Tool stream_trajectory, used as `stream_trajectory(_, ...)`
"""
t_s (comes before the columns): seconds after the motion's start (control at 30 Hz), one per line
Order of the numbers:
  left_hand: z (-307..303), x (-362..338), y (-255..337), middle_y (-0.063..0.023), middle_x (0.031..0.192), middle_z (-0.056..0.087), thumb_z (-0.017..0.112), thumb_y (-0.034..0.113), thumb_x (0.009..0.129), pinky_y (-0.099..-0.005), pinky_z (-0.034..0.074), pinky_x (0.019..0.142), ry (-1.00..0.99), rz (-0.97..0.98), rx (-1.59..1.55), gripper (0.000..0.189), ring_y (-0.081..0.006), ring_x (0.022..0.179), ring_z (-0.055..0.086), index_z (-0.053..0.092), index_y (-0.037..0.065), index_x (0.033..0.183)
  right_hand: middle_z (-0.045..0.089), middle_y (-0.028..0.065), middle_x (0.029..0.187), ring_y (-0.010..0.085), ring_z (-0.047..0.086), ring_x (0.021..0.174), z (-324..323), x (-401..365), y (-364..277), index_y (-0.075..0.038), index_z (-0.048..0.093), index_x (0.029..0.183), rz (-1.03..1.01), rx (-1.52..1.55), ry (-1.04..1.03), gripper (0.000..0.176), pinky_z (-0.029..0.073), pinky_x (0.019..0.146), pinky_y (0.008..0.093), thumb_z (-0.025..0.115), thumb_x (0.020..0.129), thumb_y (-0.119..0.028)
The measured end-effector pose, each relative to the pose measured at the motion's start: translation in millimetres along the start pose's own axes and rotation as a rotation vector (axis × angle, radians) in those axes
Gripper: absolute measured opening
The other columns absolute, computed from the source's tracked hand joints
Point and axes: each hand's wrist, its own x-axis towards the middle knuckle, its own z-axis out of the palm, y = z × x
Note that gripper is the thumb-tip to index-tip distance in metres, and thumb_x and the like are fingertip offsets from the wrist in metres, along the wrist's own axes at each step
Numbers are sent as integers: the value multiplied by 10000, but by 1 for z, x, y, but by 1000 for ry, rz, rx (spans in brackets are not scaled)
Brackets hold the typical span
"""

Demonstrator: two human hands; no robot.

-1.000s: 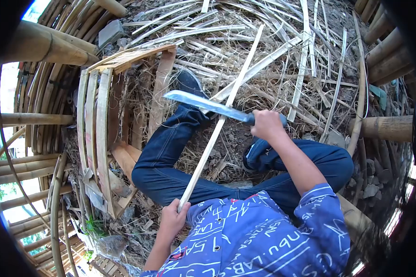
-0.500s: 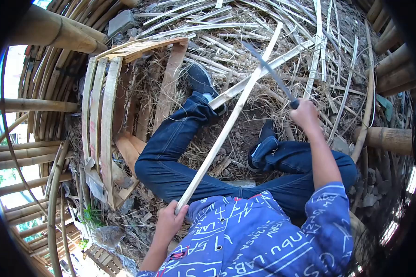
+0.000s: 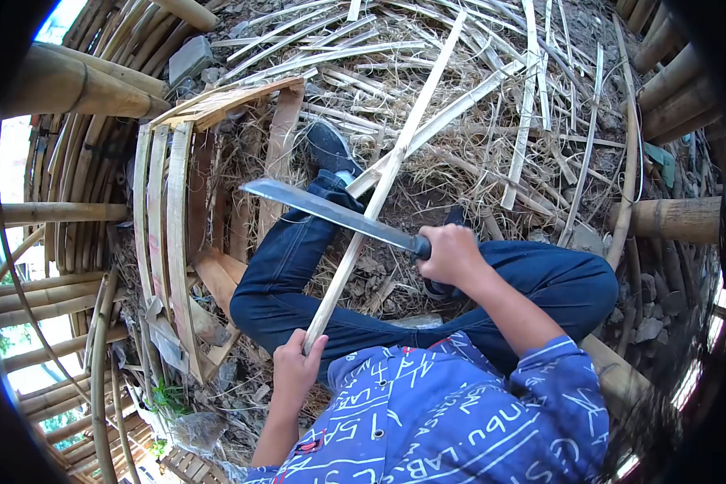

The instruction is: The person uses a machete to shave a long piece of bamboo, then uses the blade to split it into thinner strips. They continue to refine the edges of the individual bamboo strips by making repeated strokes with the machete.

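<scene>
We wear a blue short-sleeved shirt [image 3: 460, 411] with white lettering (formulas, seemingly), dark blue jeans [image 3: 290, 266] and dark shoes [image 3: 327, 149].

View: one head camera, worn on the person's head.
Facing: forward and steeply down, over chest and lap to the ground.
Nearness: close; the shirt [image 3: 452, 419] fills the lower centre, while the left hand [image 3: 296, 367] on a slat [image 3: 405, 133] and the right hand [image 3: 452, 254] on a knife [image 3: 331, 214] sit mid-frame.
Lens: fisheye, with a dark round border; poles [image 3: 73, 81] curve at upper left.
Far edge: strips [image 3: 524, 105] along the top.
</scene>
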Motion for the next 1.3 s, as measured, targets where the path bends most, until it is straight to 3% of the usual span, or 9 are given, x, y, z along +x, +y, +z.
stream_trajectory(0.2, -1, -7, 11, -179, 536, 518, 691, 241, 876, -383, 388, 448, -4, 26, -38, 318, -326, 462, 551, 534, -7, 752, 666, 142, 740, 342, 675, 760, -14, 32, 32, -93, 601, 756, -116, -182, 127, 232, 534, 688, 426, 721, 632, -248)
stream_trajectory(0.4, -22, -47, -19, -176, 541, 529, 686, 247, 875, -384, 394, 454, -64, -136, -61, 315, -335, 473, 556, 540, -5, 755, 691, 228, 858, 358, 683, 875, -59, 73, 134, -49, 700, 946, 532, -218, 255, 301, 537, 785, 458, 664, 697, -215)
stream_trajectory(0.47, -24, -49, -7, -183, 552, 544, 689, 270, 871, -402, 414, 467, -54, -136, 31, 327, -350, 501, 580, 549, -4, 763, 679, 259, 839, 375, 680, 858, -93, 56, 127, 10, 691, 904, 554, -227, 291, 282, 535, 780, 466, 650, 717, -197)
stream_trajectory(0.67, -4, -15, 18, -209, 578, 565, 689, 262, 872, -436, 438, 487, -61, 18, 20, 306, -395, 545, 596, 550, 4, 781, 693, 203, 822, 359, 680, 805, -58, 42, 100, -63, 717, 912, 345, -17, 317, 236, 539, 749, 446, 629, 725, -178)
stream_trajectory(0.7, -3, -8, 24, -158, 530, 502, 698, 216, 862, -386, 372, 455, -27, 33, -20, 266, -279, 434, 496, 559, -1, 798, 690, 205, 819, 355, 679, 805, -57, 34, 75, -68, 715, 933, 336, 26, 280, 257, 540, 754, 438, 632, 719, -183)
stream_trajectory(1.0, 10, 22, 39, -155, 595, 538, 674, 172, 876, -350, 388, 486, -38, 55, -30, 207, -218, 473, 488, 589, -16, 881, 667, 211, 743, 394, 664, 752, 23, -30, -45, -90, 692, 854, -25, 178, -209, 250, 535, 754, 474, 668, 651, -234)
stream_trajectory(1.1, 16, 20, 35, -216, 597, 566, 665, 186, 883, -416, 427, 491, -76, 39, -41, 229, -386, 546, 597, 556, -13, 858, 670, 208, 744, 393, 668, 762, 34, -29, -50, -94, 687, 869, -75, 143, -278, 271, 529, 760, 480, 666, 637, -233)
stream_trajectory(1.17, 17, 15, 31, -163, 603, 547, 681, 174, 873, -342, 395, 485, -78, 26, -65, 214, -201, 482, 481, 590, -19, 889, 685, 185, 791, 366, 679, 798, 30, -16, -43, -106, 682, 892, -50, 19, -240, 290, 521, 773, 479, 671, 633, -236)
stream_trajectory(1.3, 16, 2, 21, -166, 600, 541, 684, 173, 874, -334, 384, 471, -58, 34, -74, 222, -175, 477, 471, 577, -22, 874, 691, 181, 882, 340, 682, 865, 16, 31, 30, -63, 688, 888, 216, -135, -44, 271, 534, 805, 439, 689, 664, -215)
